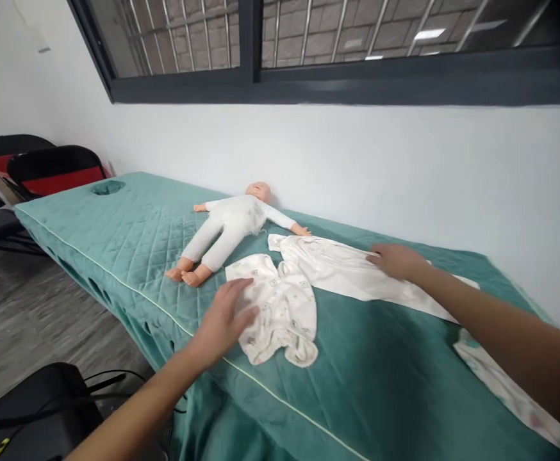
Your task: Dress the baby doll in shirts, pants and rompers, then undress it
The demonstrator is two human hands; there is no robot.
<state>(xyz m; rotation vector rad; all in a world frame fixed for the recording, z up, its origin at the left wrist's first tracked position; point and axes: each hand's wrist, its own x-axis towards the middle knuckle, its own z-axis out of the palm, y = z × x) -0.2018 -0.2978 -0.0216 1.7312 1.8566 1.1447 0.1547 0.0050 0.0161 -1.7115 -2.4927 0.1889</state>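
Note:
My left hand [227,314] is over the left side of a small white baby top [284,301] with a scattered print, its fingers stretched out and the thumb apart. Farther right, my right hand [398,261] pinches the upper edge of a long white baby garment [337,266], which lies spread toward the wall. Behind these clothes a baby doll [239,218] in a white long-sleeved outfit lies on its back, arms spread and bare feet toward me. Part of the long garment is hidden under my right forearm.
Everything lies on a bed with a quilted green cover [131,237], against a white wall below a barred window [251,77]. Another printed white cloth [510,384] is at the right, partly behind my arm. Black and red chairs [59,169] and a black seat [44,410] stand at the left.

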